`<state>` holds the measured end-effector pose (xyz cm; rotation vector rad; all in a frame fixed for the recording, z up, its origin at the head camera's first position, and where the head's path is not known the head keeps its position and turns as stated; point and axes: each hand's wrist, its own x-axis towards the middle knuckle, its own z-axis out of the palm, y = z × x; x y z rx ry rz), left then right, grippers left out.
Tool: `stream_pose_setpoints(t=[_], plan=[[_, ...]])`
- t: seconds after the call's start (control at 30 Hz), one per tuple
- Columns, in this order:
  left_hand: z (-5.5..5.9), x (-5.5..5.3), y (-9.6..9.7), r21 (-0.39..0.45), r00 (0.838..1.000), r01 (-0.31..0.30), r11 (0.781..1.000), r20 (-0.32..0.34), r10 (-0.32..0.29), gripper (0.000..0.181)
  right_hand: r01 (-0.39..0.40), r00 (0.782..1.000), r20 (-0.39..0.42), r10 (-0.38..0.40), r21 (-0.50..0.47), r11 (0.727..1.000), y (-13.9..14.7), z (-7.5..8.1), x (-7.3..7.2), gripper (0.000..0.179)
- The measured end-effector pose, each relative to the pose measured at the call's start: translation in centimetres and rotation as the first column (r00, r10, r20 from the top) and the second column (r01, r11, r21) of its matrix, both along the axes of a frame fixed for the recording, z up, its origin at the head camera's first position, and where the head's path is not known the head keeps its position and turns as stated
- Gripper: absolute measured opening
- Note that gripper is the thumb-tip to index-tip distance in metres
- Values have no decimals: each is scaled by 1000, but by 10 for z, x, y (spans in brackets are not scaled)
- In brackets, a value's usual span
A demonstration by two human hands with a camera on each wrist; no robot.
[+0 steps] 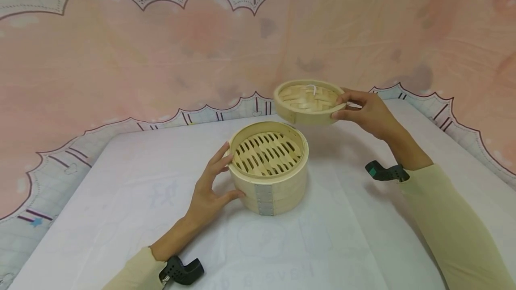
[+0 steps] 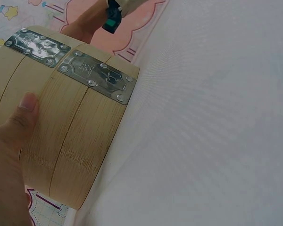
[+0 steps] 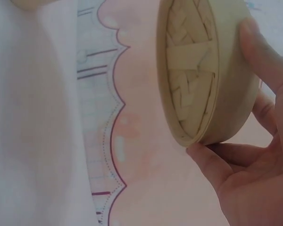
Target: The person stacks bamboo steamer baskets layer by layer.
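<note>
In the head view a round bamboo steamer (image 1: 282, 191) stands upright on the table, its slatted floor (image 1: 268, 153) showing from above. My left hand (image 1: 209, 189) holds its left side, with the thumb in front and the fingers at the rim. Two riveted metal plates (image 2: 96, 75) join the bamboo bands in the left wrist view. Above and behind the steamer, to the right, my right hand (image 1: 364, 111) grips the edge of the woven bamboo lid (image 1: 302, 97), raised off the table. A small white loop (image 1: 312, 88) sits on top; the lid's underside (image 3: 191, 70) shows in the right wrist view.
A white cloth (image 1: 133, 200) covers the table. Behind it hangs a pink-and-white patterned backdrop (image 1: 181, 53) with a scalloped border. Black wrist devices (image 1: 181, 270) are strapped at both sleeves.
</note>
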<state>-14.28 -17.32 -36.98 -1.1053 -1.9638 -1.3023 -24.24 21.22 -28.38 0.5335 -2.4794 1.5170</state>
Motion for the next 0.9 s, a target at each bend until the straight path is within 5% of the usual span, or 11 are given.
stream_pose_setpoints(t=[0.67, 0.9], plan=[[3, 4, -11, 0, 1000, -15, 1000, 3, 15, 74, -69, 998, 13, 68, 78, 995, -21, 3, 0, 36], [4, 2, -5, -20, 1000, -5, 1000, 28, 5, 85, -70, 997, 25, 68, 67, 995, -16, 2, 8, 35]])
